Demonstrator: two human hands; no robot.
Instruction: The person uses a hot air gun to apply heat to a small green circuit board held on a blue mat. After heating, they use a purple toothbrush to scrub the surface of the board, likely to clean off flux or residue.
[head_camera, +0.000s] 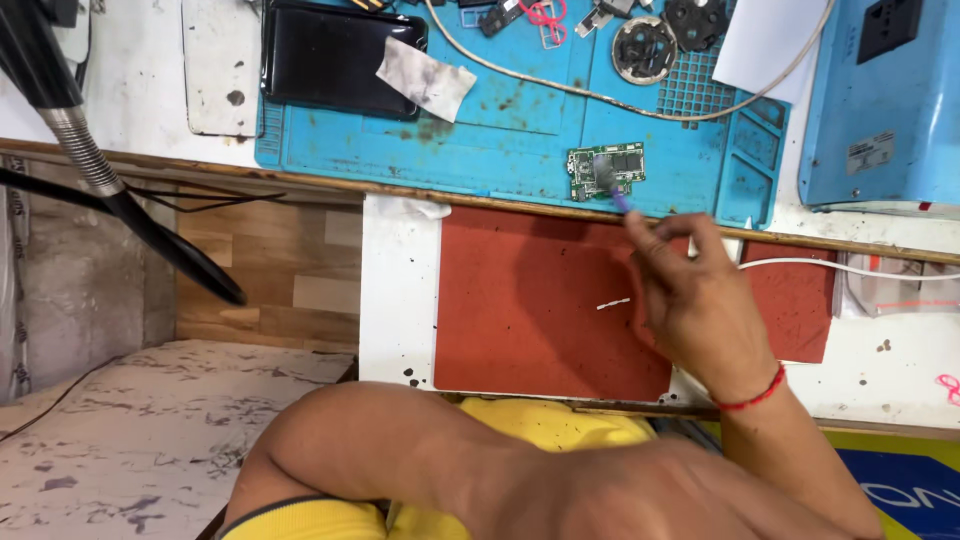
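Nearest, a bare arm (420, 455) crosses a yellow shirt (540, 420), while the right hand (700, 305), fingers pinched around a thin purple-handled brush (618, 195), presses its bristles onto the green board (606, 170) lying on the blue mat's (500, 130) near edge.

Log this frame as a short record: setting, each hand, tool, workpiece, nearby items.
setting: workbench with a blue mat and a red mat
right hand: grips a small brush, bristles on the board
left hand: not visible; only the bent arm shows
workpiece: green circuit board on the blue mat's near edge
nearby: black phone, white cable, blue box
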